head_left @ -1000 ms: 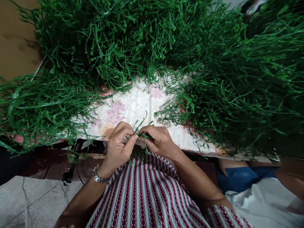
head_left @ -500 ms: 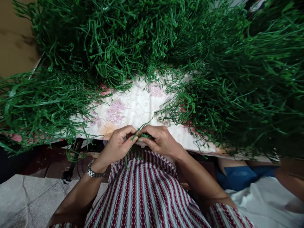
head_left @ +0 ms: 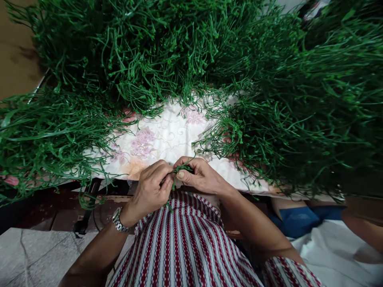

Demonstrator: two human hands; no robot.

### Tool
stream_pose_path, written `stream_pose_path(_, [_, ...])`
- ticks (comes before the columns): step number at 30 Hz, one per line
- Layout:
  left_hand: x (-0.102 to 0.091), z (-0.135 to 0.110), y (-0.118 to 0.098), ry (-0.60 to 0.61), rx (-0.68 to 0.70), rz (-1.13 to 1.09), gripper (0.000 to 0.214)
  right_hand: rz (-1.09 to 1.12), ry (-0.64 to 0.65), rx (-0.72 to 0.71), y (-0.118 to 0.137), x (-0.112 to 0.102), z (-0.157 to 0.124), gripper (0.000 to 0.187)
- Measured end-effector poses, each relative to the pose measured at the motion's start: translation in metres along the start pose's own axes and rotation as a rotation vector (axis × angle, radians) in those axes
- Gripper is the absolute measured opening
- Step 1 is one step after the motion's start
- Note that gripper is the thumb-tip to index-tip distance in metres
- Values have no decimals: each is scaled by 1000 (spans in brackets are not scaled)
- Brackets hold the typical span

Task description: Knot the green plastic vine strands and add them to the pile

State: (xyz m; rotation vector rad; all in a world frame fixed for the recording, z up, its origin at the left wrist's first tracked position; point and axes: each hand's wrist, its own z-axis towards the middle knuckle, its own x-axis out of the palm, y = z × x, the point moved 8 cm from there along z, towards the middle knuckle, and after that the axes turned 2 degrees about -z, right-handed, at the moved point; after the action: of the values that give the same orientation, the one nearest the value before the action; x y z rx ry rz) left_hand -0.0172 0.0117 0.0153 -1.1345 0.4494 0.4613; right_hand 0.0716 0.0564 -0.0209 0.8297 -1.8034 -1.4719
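Close to my lap, over the front edge of the table, my two hands meet on a few thin green plastic-looking stems (head_left: 184, 168). My left hand (head_left: 155, 183), with a metal watch on its wrist, pinches one end, its fingers curled. My right hand (head_left: 202, 175) grips the stems between thumb and bent forefinger, thumb on top. A loose green end hangs below the fingertips in front of my striped shirt. Where exactly the stems cross is partly hidden by my fingers.
Large heaps of green artificial-looking stems (head_left: 134, 48) cover the back and both sides of the table. Beneath them lies a white flowered cloth (head_left: 170, 131). A person in blue shorts (head_left: 299, 219) sits at the right. A dark metal table leg (head_left: 89, 207) stands at the left.
My left hand has turned and curled further around the stems. The stem end that pointed up between my hands has shifted right, over my right hand. The view has moved slightly.
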Motion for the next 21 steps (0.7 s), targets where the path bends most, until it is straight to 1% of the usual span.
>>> stream_pose_path(3, [2, -1, -2, -19, 20, 54, 15, -19, 9, 43, -2, 1, 1, 37])
stream_pose_path(6, [2, 1, 1, -11, -25, 10, 13, -34, 2, 76, -5, 0, 2, 32])
stream_pose_path(9, [0, 4, 9, -1, -117, -80, 10, -111, -28, 25, -3, -5, 1, 28])
stream_pose_path(11, [-1, 6, 11, 27, -143, -138, 10, -200, -52, -35, 1, -7, -1, 27])
stream_pose_path(13, [-1, 7, 9, 90, -133, -189, 12, -320, -36, -109, 9, -5, -5, 24])
stream_pose_path(15, [-1, 6, 2, 182, -87, -212, 14, -462, 11, -196, 21, 1, -11, 19])
stream_pose_path(18, [-2, 1, -18, 339, 46, -141, 19, -633, 116, -318, 39, 15, -23, 22])
stream_pose_path(21, [-4, -8, -39, 470, 176, -79, 24, -732, 244, -381, 50, 30, -37, 25])
